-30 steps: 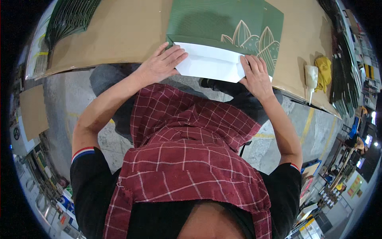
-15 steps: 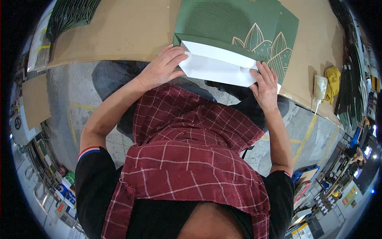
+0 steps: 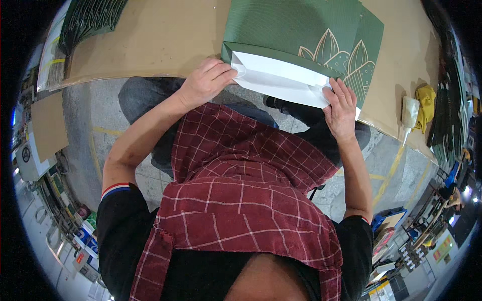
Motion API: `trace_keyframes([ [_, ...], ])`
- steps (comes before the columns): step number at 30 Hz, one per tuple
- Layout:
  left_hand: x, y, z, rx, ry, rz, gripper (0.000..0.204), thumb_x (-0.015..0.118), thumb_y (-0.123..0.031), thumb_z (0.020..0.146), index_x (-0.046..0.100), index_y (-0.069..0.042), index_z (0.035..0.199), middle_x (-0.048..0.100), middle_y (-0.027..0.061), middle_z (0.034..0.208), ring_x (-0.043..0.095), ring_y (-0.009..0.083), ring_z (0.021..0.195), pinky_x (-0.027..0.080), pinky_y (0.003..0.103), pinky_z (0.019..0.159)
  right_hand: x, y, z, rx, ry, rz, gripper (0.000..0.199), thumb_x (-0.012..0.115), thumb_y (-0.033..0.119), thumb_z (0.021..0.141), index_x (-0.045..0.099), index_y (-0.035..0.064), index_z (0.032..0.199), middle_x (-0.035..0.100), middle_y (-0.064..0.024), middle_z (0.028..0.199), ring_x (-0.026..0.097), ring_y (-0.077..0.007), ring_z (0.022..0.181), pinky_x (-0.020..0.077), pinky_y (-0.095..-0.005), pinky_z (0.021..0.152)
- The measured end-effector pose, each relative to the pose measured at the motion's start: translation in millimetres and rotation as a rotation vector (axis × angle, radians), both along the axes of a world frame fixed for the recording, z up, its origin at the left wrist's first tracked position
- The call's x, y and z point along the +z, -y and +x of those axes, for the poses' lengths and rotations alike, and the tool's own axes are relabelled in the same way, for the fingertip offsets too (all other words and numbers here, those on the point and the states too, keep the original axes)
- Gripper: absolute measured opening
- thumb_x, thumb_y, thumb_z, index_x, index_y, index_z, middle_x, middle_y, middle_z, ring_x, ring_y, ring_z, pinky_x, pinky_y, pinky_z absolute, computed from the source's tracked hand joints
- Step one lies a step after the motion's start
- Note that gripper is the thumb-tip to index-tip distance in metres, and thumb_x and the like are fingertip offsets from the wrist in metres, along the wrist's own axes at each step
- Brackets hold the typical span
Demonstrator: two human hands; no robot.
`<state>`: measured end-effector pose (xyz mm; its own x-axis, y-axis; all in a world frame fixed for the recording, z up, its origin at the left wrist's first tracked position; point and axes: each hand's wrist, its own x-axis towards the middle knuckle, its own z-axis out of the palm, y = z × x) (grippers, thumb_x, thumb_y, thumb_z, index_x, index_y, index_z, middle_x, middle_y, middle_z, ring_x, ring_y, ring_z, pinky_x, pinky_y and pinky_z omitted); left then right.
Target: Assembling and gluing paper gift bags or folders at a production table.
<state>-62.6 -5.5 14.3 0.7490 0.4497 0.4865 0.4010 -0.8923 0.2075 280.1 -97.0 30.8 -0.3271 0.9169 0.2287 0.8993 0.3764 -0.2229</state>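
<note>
A green paper bag [image 3: 281,27] with a gold leaf pattern lies flat at the table's near edge. Its near end is spread, showing the white inner paper [image 3: 271,78] as a long, narrow fold. My left hand [image 3: 210,80] grips the left corner of this fold, thumb and fingers drawn together. At the opposite corner my right hand [image 3: 341,108] is closed on the paper, thumb on the white side and fingers over the edge. The exact finger contact under the paper is hidden.
Brown board [image 3: 145,40] covers the table. To the right lie a squeeze bottle [image 3: 409,113] with a thin nozzle, a yellow cloth [image 3: 425,108] and a stack of dark green folded bags [image 3: 446,120]. Another green stack [image 3: 93,25] stands at the far left.
My left thumb has come in from under the fold toward the fingers. The white flap's near edge has risen a little, and the whole view has shifted slightly.
</note>
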Motion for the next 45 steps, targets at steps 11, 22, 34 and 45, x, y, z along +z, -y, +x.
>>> trace_keyframes([
  [11, 12, 15, 27, 0.262, -0.035, -0.142, 0.042, 0.069, -0.024, 0.064, 0.059, -0.009, 0.102, 0.047, 0.0036, 0.074, 0.046, 0.0202, 0.075, 0.040, 0.033, 0.066, 24, -2, -18, -0.058, 0.084, -0.025, 0.047, 0.065, 0.024, 0.066, 0.056, 0.0149, 0.111, 0.052, -0.0060, 0.111, 0.047, -0.0243, 0.108, 0.0314, -0.0427, 0.091],
  [22, 41, -11, 65, 0.742, 0.047, -0.510, 0.040, 0.067, -0.028, 0.071, 0.054, -0.008, 0.104, 0.058, 0.0115, 0.085, 0.054, 0.0262, 0.073, 0.040, 0.038, 0.073, 22, -49, -36, -0.495, -0.155, -0.064, 0.029, 0.066, 0.023, 0.074, 0.058, 0.0067, 0.096, 0.056, -0.0073, 0.087, 0.049, -0.0260, 0.080, 0.0381, -0.0365, 0.074],
  [34, 13, -14, 115, 0.016, -0.277, -0.106, 0.071, 0.042, -0.054, 0.082, 0.037, 0.000, 0.128, 0.035, 0.0151, 0.135, 0.030, 0.0235, 0.127, 0.017, 0.052, 0.101, -13, -56, -70, -0.237, -0.055, -0.053, 0.027, 0.045, 0.023, 0.085, 0.046, 0.0045, 0.105, 0.041, -0.0152, 0.129, 0.035, -0.0290, 0.122, 0.0247, -0.0465, 0.100],
  [45, 29, -6, 74, 0.057, 0.149, -0.045, 0.053, 0.059, -0.016, 0.076, 0.038, -0.007, 0.124, 0.041, 0.0137, 0.123, 0.036, 0.0276, 0.120, 0.019, 0.046, 0.102, -11, -49, -13, -0.141, -0.632, 0.031, 0.050, 0.064, 0.015, 0.073, 0.046, 0.0045, 0.119, 0.044, -0.0151, 0.124, 0.037, -0.0328, 0.120, 0.0270, -0.0413, 0.100],
])
